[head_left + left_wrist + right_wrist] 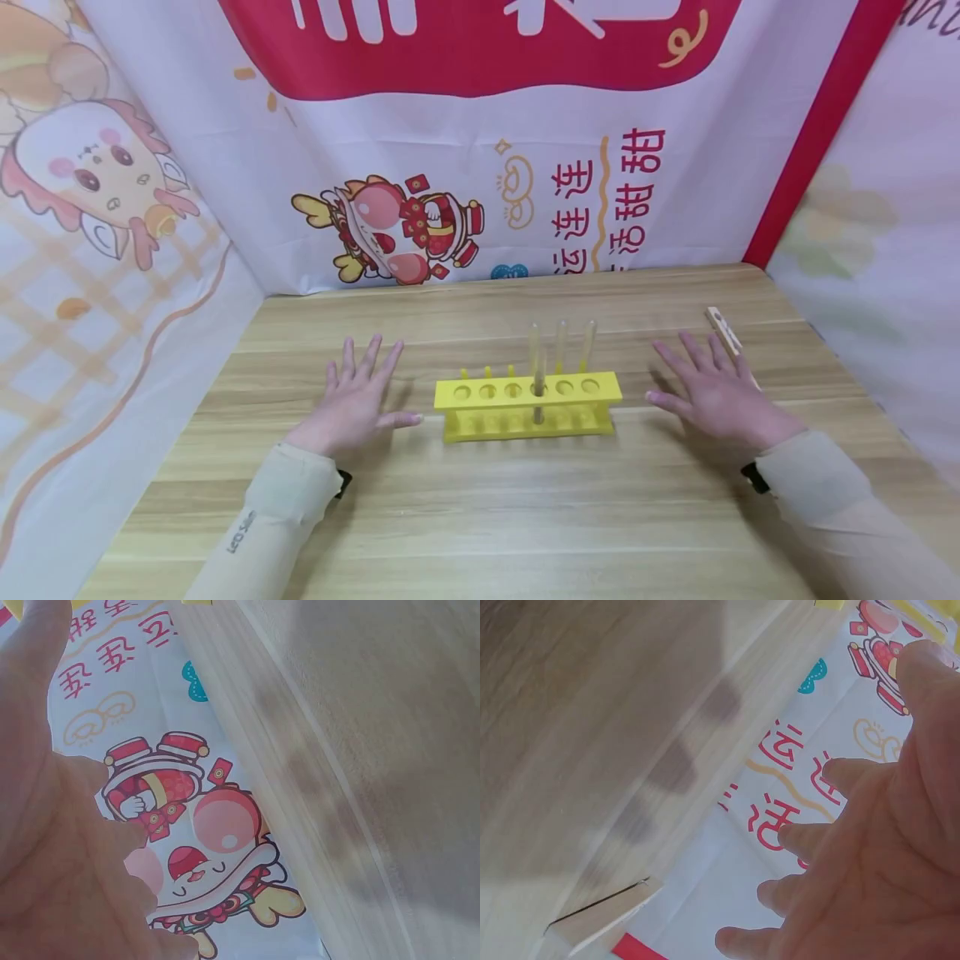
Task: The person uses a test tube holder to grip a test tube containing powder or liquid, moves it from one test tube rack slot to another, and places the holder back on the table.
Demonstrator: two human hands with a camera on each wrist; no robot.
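Slanting in from the lower left and lower right of the head view in pale cream cloth sleeves (292, 492); holding a bare left hand (352, 408) palm down left of centre, fanning its straight fingers upward and spreading its thumb rightward, near the rack's left end; holding a bare right hand (712, 396) palm down right of centre, spreading its straight fingers toward the upper left and pointing its thumb leftward; casting finger shadows on the pale wood-grain table (480, 525); flanking, from both sides, a yellow six-hole test-tube rack (522, 406) standing just below the frame's centre; bearing one clear tube (538, 379) upright in its fourth hole from the left, plus three clear tubes (562, 342) rising behind its right half; lying partly behind the right fingers, a narrow pale wooden clip (716, 319).
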